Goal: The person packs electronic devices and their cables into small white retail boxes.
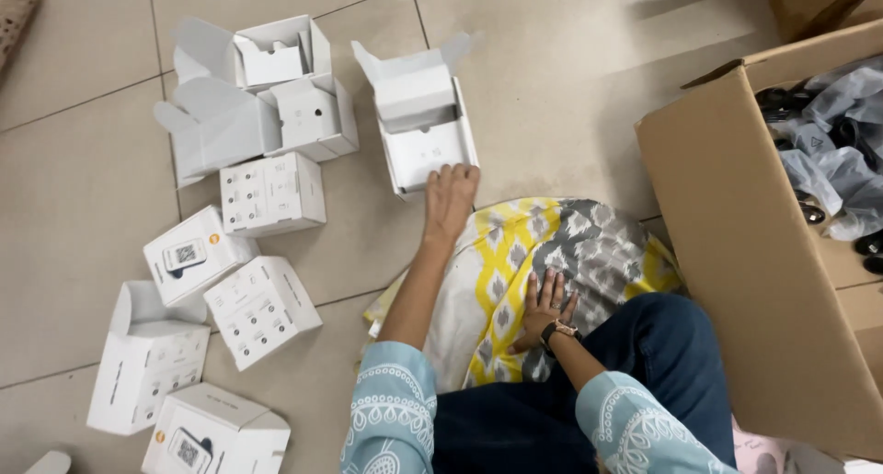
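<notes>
My left hand [450,198] reaches forward, its fingertips touching the near edge of an open white carton [421,125] lying on the tiled floor with its flaps up. My right hand [546,307], a dark watch on its wrist, rests flat with fingers spread on a yellow, grey and white patterned cushion [515,253] over my lap. Both sleeves are light blue with white print. My legs are in dark blue trousers.
Several small white cartons [271,194] lie to the left, some open [276,56], some shut [261,310]. A large brown cardboard box [754,253] stands at the right, holding dark items in clear plastic bags [832,152].
</notes>
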